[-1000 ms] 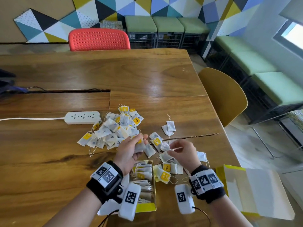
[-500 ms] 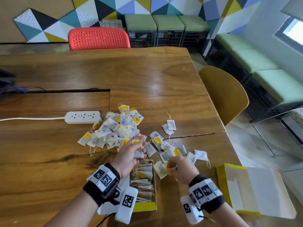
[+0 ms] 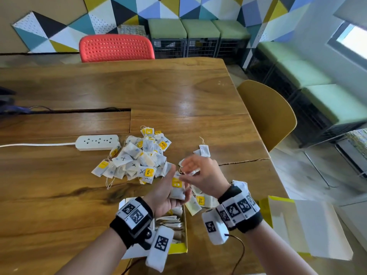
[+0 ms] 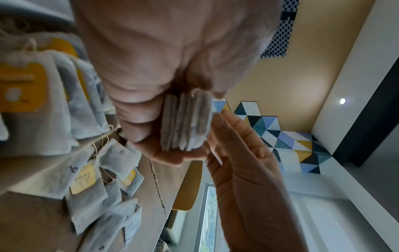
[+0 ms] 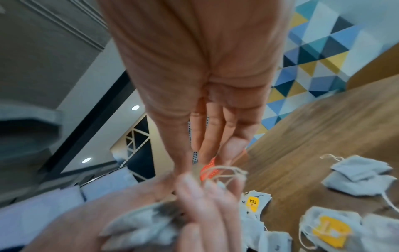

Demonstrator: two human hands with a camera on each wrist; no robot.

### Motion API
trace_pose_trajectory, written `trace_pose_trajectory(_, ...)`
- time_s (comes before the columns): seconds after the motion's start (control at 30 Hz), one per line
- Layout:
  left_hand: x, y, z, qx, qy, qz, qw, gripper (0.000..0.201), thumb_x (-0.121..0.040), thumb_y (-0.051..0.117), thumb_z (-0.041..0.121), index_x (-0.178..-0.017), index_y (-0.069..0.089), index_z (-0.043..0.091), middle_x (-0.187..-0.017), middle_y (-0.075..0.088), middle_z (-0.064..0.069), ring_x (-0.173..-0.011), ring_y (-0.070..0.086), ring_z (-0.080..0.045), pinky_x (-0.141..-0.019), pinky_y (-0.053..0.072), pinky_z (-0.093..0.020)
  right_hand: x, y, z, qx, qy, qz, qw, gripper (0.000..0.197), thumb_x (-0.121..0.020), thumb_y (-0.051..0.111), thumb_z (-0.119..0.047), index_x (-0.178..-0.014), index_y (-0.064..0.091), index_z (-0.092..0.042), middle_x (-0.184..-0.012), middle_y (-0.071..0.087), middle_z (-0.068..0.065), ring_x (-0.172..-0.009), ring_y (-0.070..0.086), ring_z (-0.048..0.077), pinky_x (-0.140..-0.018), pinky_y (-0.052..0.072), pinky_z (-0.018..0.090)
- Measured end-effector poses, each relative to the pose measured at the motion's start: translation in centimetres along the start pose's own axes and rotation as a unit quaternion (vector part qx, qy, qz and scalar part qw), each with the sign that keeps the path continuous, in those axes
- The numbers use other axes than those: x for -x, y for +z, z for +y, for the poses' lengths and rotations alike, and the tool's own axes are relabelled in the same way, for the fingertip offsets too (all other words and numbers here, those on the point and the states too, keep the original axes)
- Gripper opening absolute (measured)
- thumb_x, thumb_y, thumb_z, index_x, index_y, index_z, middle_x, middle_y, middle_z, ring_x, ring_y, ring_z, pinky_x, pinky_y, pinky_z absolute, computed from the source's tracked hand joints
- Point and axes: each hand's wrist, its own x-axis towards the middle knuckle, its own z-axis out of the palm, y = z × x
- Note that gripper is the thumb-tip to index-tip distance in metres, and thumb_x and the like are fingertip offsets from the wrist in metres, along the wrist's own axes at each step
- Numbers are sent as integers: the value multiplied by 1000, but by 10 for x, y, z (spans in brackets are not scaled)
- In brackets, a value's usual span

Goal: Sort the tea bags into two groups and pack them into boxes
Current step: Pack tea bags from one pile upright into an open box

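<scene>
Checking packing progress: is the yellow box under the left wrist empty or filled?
Partly filled. The yellow box stands open with tea bags stacked inside; the left hand hides its far end.

Right hand (image 5: pixel 207 95) reaches out with fingers (image 5: pixel 218 126) straight, tips right by a loop of tea bag string (image 5: pixel 222 171). Below, the left hand (image 5: pixel 194 204) clutches a bunch of tea bags (image 5: pixel 142 226). Loose tea bags (image 5: pixel 330 228) with yellow tags lie on the wooden table (image 5: pixel 323 129).

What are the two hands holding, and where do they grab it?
The left hand grips a small stack of tea bags by its flat sides. The right hand has straight fingers at the strings on top; any pinch cannot be told.
</scene>
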Motion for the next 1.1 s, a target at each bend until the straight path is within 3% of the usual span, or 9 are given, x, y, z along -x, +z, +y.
trace_pose_trajectory(0.1,-2,-14,2,5,12,38,999,32,-90,60,35,-109,62,9,-80,60,-3,-60,56,-12,-65,51,-28,-1,2,24,11,37,74,996,11,-84,70,-13,-95,67,-13,-89,71,-3,-74,62,1,-66,47,6)
trace_pose_trajectory(0.27,-1,-27,7,18,55,31,998,20,-98,48,17,-115,59,14,-73,59,1,-54,52,-8,-54,49,-25,17,37,65,203,87,-150,964,27,-87,58,-5,-110,67,-18,-113,61,-1,-95,55,14,-84,46,21)
trace_pose_trajectory(0.37,-3,-27,6,17,70,25,997,18,-98,48,15,-111,60,14,-72,59,0,-55,51,-8,-52,47,-24,24,50,66,220,66,-177,957,30,-88,53,-8,-114,65,-16,-118,54,3,-107,53,20,-87,44,26)
trace_pose_trajectory(0.53,-4,-20,3,-21,82,46,995,16,-98,50,17,-106,63,14,-79,57,-1,-57,52,-9,-51,46,-24,20,51,68,249,98,-194,944,20,-87,52,-12,-103,65,-7,-108,61,7,-102,56,20,-82,45,25)
trace_pose_trajectory(0.63,-5,-23,1,-44,117,78,989,16,-97,52,19,-108,64,16,-87,57,-2,-62,53,-10,-50,49,-24,19,45,67,191,122,-149,962,18,-88,51,-9,-101,62,-9,-99,60,5,-91,53,17,-72,40,17)
trace_pose_trajectory(0.73,-5,-23,0,-74,152,112,979,19,-99,50,24,-112,63,18,-96,59,-3,-75,56,-12,-58,55,-28,21,36,52,58,138,12,989,14,-81,63,-9,-91,56,-17,-83,60,-2,-73,55,12,-56,39,8)
trace_pose_trajectory(0.87,-7,-15,-7,-50,160,91,982,26,-103,40,25,-117,58,15,-109,62,-5,-91,60,-14,-78,52,-32,20,40,20,-9,57,160,985,25,-65,81,-13,-73,57,-14,-63,60,-3,-57,52,11,-54,36,11)
trace_pose_trajectory(1.0,-10,-6,-9,-7,169,51,984,26,-105,33,12,-107,58,6,-100,64,-11,-85,66,-12,-74,54,-26,16,51,1,-6,-58,210,976,18,-62,84,-10,-73,72,-15,-67,57,-4,-59,48,4,-59,33,1)
trace_pose_trajectory(1.1,-9,-7,-7,2,177,53,983,26,-105,33,17,-114,57,12,-101,67,-9,-91,66,-13,-76,53,-26,19,57,-5,-22,-38,162,986,23,-70,80,-15,-91,76,-22,-77,62,-2,-68,56,7,-63,36,2)
